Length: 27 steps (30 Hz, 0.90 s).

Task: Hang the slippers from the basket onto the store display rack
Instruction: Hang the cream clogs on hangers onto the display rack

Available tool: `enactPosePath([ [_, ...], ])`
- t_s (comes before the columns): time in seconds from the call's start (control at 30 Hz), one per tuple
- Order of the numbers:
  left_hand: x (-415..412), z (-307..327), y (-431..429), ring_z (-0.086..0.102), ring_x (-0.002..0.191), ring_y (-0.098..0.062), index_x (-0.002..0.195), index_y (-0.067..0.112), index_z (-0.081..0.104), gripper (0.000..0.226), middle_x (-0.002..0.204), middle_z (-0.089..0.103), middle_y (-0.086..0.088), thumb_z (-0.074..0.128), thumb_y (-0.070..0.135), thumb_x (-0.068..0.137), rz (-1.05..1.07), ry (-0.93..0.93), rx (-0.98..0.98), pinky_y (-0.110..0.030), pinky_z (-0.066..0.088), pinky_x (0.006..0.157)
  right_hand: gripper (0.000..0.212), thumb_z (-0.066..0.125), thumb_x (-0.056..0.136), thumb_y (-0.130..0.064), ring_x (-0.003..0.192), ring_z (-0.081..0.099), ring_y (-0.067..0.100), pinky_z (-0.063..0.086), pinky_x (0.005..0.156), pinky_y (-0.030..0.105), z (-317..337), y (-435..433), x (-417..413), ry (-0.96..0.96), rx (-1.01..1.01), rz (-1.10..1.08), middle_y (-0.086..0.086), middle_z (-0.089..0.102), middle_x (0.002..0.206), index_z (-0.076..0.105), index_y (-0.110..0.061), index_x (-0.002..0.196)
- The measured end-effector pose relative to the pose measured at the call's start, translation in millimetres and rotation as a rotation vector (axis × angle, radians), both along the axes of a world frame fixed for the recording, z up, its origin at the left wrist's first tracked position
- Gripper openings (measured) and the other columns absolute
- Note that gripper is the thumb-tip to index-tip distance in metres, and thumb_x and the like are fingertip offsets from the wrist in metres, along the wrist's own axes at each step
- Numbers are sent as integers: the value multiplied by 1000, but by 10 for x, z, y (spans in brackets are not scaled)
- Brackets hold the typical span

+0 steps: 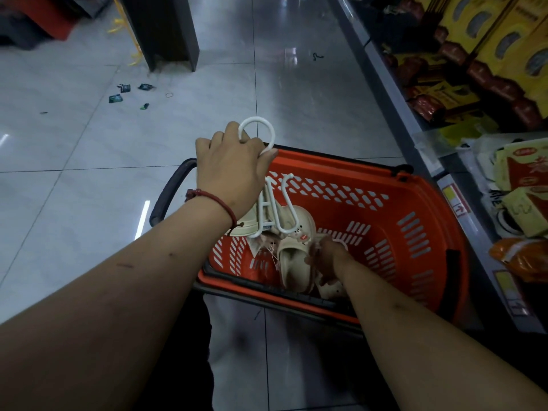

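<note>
Left hand (234,167): we grip the white hanger (268,185), frame centre.
Right hand (326,256): nearer, closed on slippers (293,262) in basket (415,203).

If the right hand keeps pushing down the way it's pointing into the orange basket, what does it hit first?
The right hand already touches the beige rubber slipper lying in the orange plastic basket. Going further, it would likely press into that slipper and the ones beneath, then the basket floor; depth is unclear.

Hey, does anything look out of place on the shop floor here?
Yes. Small green packets lie scattered on the floor tiles at upper left, with a rubber band beside them and yellow strips trailing by the dark stand.
</note>
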State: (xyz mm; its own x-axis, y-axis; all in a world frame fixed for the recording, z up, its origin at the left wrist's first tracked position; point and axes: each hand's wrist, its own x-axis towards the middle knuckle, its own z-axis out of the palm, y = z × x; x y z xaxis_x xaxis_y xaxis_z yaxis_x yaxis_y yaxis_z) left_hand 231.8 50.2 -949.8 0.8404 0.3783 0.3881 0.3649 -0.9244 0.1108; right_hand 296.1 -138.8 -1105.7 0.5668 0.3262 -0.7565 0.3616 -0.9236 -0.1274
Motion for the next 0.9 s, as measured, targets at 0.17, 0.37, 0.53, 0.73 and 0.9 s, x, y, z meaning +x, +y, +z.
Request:
enactPosePath([
  [0.17,-52,35,-13,53,94,-28,101,21,68,46,106,53,-6,34,52,104,-15,-4,-19,-43,34,87,40,36,104,-35,62,52,9,44,52,17,-8,0,0,-236,253,-142,12,65,100,57,-10,127],
  [0.37,-61,50,25,53,94,-27,103,22,69,47,106,53,-5,34,53,104,-25,-9,-8,-42,32,85,30,49,99,-25,109,60,37,44,80,37,23,-24,56,-364,241,-311,18,61,121,55,-9,123],
  [0.53,-68,23,74,52,93,-26,110,22,68,47,104,50,-5,33,53,104,-34,56,15,-43,35,87,31,42,102,-19,111,62,36,41,76,34,85,72,41,-322,239,-245,19,64,119,62,-5,120],
  [0.73,-168,23,84,48,89,-24,105,23,68,45,96,38,0,33,53,104,-57,102,16,-41,31,82,23,50,100,-18,105,66,33,51,86,36,330,90,17,-421,253,-181,15,68,112,66,-9,112],
  [0.9,-282,123,6,52,91,-26,104,22,69,46,95,39,1,35,52,103,-97,62,29,-40,30,81,19,56,98,-18,102,66,33,52,82,36,887,138,42,-545,254,-42,12,67,111,65,-9,113],
])
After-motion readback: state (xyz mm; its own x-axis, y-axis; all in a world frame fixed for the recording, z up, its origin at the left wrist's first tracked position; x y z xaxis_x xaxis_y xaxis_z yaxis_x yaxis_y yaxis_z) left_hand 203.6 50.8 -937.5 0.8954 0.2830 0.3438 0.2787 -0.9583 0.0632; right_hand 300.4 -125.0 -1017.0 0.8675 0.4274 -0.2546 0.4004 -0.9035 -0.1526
